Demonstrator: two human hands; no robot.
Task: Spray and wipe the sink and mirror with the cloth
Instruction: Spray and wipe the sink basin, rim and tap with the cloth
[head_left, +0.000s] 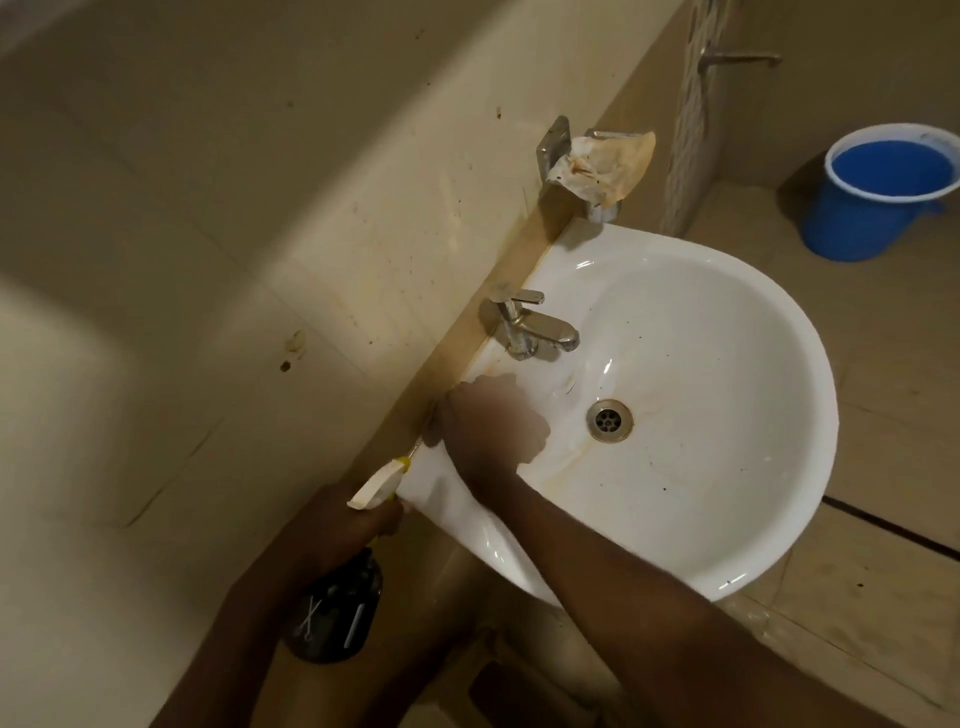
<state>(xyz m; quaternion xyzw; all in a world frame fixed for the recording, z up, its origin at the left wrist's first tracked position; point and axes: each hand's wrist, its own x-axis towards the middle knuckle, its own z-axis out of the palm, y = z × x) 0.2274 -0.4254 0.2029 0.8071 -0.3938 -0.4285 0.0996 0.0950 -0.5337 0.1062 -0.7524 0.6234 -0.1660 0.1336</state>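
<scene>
Dark glossy spray bottle, cream trigger head, sits gripped in the left hand at seven o'clock. Blurred right hand presses the round white ceramic sink rim; grip unclear, cloth unseen.

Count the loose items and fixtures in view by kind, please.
Sinks: 1, white sink
Taps: 1, tap on the sink's back edge
Drains: 1, drain
Spray bottles: 1, dark spray bottle in the left hand
Buckets: 1, blue bucket
Soap holders: 1, wall soap holder
Total: 6
</scene>
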